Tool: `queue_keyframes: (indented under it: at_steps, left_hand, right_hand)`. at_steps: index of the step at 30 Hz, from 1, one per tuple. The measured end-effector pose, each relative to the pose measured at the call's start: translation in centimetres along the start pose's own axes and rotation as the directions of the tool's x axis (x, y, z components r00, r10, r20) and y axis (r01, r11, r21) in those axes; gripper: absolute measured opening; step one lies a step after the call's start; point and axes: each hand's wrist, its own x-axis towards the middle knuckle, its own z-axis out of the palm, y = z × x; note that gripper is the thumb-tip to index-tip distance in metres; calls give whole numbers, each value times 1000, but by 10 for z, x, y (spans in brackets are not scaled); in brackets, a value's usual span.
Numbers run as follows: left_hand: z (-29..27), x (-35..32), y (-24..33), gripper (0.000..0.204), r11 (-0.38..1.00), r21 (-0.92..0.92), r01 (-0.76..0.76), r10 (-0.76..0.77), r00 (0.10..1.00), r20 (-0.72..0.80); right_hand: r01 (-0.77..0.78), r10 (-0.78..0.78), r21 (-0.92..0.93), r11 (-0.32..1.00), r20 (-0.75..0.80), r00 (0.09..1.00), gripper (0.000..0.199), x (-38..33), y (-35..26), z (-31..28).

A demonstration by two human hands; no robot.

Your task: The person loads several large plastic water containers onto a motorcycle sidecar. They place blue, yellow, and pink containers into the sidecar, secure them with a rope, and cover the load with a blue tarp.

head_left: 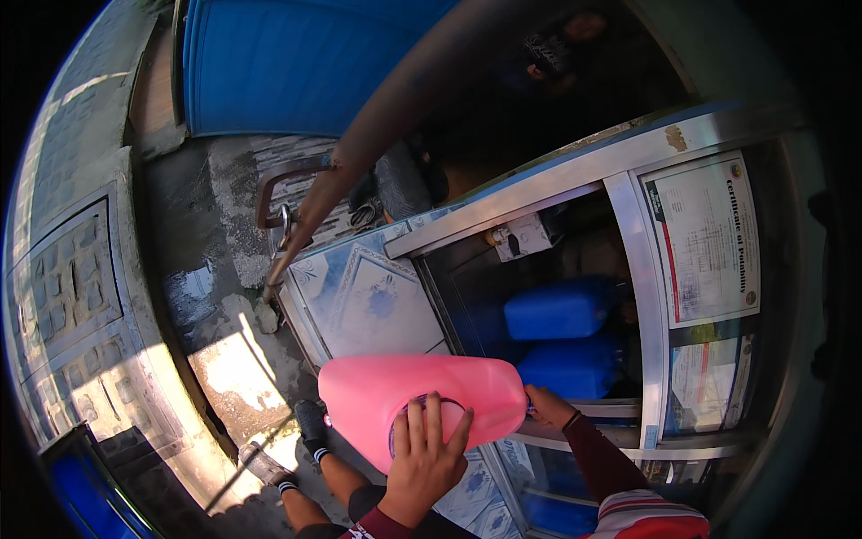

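A large pink plastic water jug [359,386] lies on its side in front of me, partly over the blue-and-white tiled ledge [377,296]. My left hand [426,463] rests on its side with fingers stretched and spread. Under those fingers is a round area with a dark purple rim, partly covered. At the jug's narrow right end, my right hand [546,407] is closed beside a small dark blue piece. Its fingertips are partly hidden, but it appears to grip that end of the jug.
Beyond the metal-framed opening sit blue containers [558,308] and a small white box [523,237]. Framed papers [705,242] show behind glass at right. A brown metal post with a handle [305,225] crosses on the left. Another person [557,58] is in the dark doorway.
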Motion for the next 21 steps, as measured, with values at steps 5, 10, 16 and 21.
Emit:
queue_keyframes:
  at_steps: [5,10,16,21]
  left_hand:
    - [-3,-2,2,67,1000,-26,-5,6,999,45]
    - [-10,2,-4,67,999,6,-49,48,993,112]
    - [-7,-3,-7,65,991,20,-134,131,986,99]
    - [-21,3,-8,63,987,-120,-111,118,992,53]
  right_hand:
    - [-365,369,-68,929,59,928,40,-20,-83,-9]
    - [614,-680,-319,722,-163,715,30,-47,-153,32]
    - [427,-256,-263,865,501,827,52,-24,-166,43]
    - [371,-106,-229,900,710,696,64,8,-161,45]
